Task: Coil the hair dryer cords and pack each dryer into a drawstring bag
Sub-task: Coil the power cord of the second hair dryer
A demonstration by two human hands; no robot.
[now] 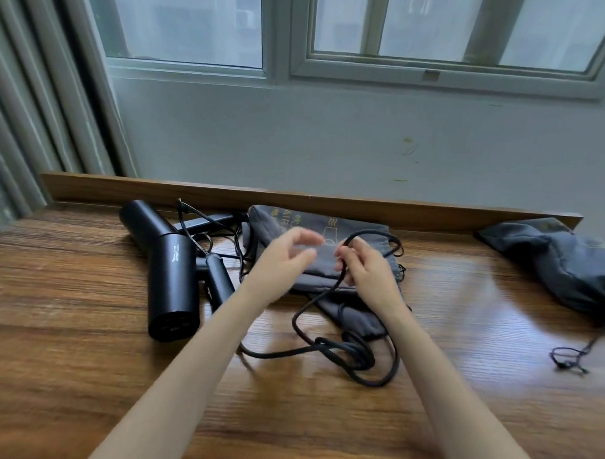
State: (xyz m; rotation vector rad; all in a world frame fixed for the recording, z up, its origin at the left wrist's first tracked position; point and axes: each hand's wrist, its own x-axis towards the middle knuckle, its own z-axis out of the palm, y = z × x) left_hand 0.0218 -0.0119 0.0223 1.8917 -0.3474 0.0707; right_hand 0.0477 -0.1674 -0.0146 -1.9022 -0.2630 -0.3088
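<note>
While the right hand (368, 269) pinches the cord (328, 347) above the grey bag (327, 264), coiling proceeds; the empty, spread left hand (286, 259) must catch the next loop.

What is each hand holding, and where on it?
Right hand pinches the black cord at a raised loop. Left hand is open, holding nothing.

Soft daylight came through the window (452, 28), leaving pale glare on the table (463, 303) below it. The left hand (286, 259) was blurred, perhaps moving; edges bowed.
</note>
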